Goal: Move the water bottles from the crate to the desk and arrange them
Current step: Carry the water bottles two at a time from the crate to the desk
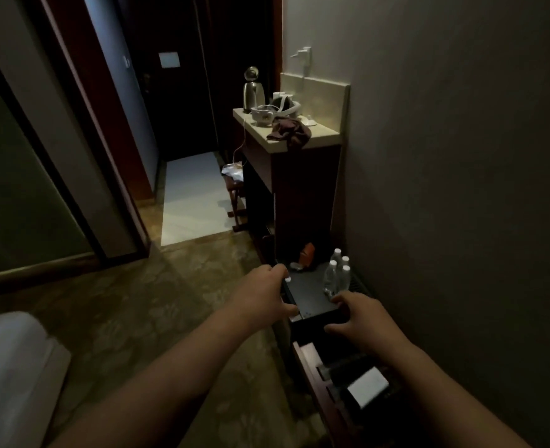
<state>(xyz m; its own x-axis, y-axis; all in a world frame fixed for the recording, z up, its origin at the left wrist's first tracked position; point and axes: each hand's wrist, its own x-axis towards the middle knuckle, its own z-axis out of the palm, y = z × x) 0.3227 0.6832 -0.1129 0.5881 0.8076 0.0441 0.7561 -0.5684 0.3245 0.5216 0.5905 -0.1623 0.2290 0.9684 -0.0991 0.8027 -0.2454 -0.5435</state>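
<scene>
A dark crate [312, 295] sits low by the right wall. Several clear water bottles [336, 274] with white caps stand upright in its far right corner. My left hand [262, 297] grips the crate's left rim, fingers curled over the edge. My right hand [356, 316] grips the near right rim, just in front of the bottles. Beyond, a desk with a pale stone top [322, 135] stands against the wall.
On the desk top are a steel kettle [253, 90], a teapot [262, 115], a white headset [286, 103] and a brown cloth [291, 130]. An orange box [308, 253] lies behind the crate. A wooden rack [338, 376] is near right; a white bed corner [11, 367] at left.
</scene>
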